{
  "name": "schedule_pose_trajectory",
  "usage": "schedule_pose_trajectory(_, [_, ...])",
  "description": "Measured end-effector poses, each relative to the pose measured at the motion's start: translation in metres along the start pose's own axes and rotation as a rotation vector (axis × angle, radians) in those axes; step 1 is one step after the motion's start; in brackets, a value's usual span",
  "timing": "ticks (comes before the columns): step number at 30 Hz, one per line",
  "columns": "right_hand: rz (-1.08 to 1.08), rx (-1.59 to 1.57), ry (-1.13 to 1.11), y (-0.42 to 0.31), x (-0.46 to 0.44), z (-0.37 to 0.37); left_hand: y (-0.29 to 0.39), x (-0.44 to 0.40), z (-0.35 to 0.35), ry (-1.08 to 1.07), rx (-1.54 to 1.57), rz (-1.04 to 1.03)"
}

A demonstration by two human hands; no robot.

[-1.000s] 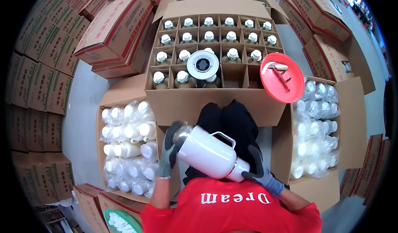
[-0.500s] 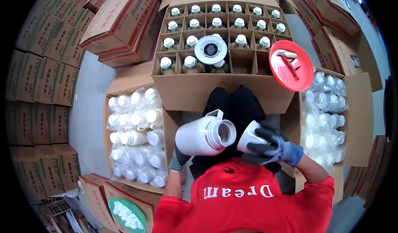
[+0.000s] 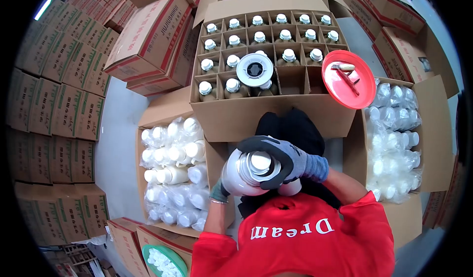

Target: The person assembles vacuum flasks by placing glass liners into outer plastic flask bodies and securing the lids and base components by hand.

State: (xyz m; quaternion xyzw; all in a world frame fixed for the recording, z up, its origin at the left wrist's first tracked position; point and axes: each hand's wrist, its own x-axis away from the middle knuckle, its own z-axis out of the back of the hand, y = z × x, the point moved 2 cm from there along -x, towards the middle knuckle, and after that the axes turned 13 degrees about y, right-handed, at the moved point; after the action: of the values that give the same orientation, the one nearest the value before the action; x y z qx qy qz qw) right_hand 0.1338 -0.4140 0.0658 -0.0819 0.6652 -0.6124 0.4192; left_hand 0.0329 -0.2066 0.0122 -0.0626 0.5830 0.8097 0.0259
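A white thermos flask (image 3: 239, 178) is tilted above my lap, its mouth towards me. My left hand (image 3: 218, 192), gloved and mostly hidden behind the flask, grips its side. My right hand (image 3: 290, 158), in a grey-blue glove with dark fingers, curls over the flask's neck. A round white stopper (image 3: 260, 161) sits in the mouth, with my right fingers and thumb around it. Below the right hand shows part of a white cup (image 3: 289, 188); what supports it is hidden.
Ahead stands a divided carton (image 3: 271, 117) of white-capped bottles, bearing a white ring-shaped part (image 3: 254, 70) and a red plate (image 3: 348, 97) with tools. Cartons of bagged white flasks flank me, left (image 3: 170, 175) and right (image 3: 394, 144). A green bowl (image 3: 183, 267) of small white parts sits lower left.
My right hand has moved left from beside the flask onto its neck. The flask's mouth was uncovered; a white stopper is now in it. The white cup sits lower, partly hidden.
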Motion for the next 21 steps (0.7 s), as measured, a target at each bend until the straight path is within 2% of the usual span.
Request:
schedule_pose_trajectory(2, [0.024,0.049,0.036,-0.007,-0.008,0.000,0.036,-0.014,-0.015,0.016,-0.027,-0.174])
schedule_pose_trajectory(3, [-0.047,0.038,0.086,-0.016,-0.016,0.002,0.050,-0.018,-0.022,0.077,-0.130,-0.345])
schedule_pose_trajectory(5, [-0.075,0.059,0.191,-0.018,-0.020,0.004,0.087,-0.029,-0.033,0.187,-0.249,-0.450])
schedule_pose_trajectory(7, [-0.068,0.079,0.304,-0.019,-0.021,0.000,0.140,-0.048,-0.042,0.292,-0.284,-0.313])
schedule_pose_trajectory(8, [-0.066,0.063,0.300,-0.020,-0.023,-0.001,0.144,-0.050,-0.042,0.300,-0.282,-0.298])
schedule_pose_trajectory(10, [-0.068,0.022,0.292,-0.022,-0.024,-0.006,0.124,-0.041,-0.036,0.293,-0.248,-0.268])
schedule_pose_trajectory(13, [-0.033,-0.050,0.211,-0.005,-0.019,-0.012,0.059,-0.015,-0.015,0.270,-0.143,-0.142])
schedule_pose_trajectory(16, [0.039,0.081,0.214,0.034,0.005,-0.017,-0.016,0.014,0.008,0.216,-0.086,0.043])
schedule_pose_trajectory(17, [-0.083,0.117,0.188,0.053,0.028,-0.018,-0.036,0.021,0.013,0.185,-0.086,0.085])
schedule_pose_trajectory(19, [-0.173,0.285,0.144,0.057,0.067,-0.017,-0.068,0.032,0.024,0.111,-0.102,0.134])
schedule_pose_trajectory(21, [-0.174,0.513,0.056,0.057,0.101,-0.016,-0.083,0.038,0.028,0.060,-0.110,0.153])
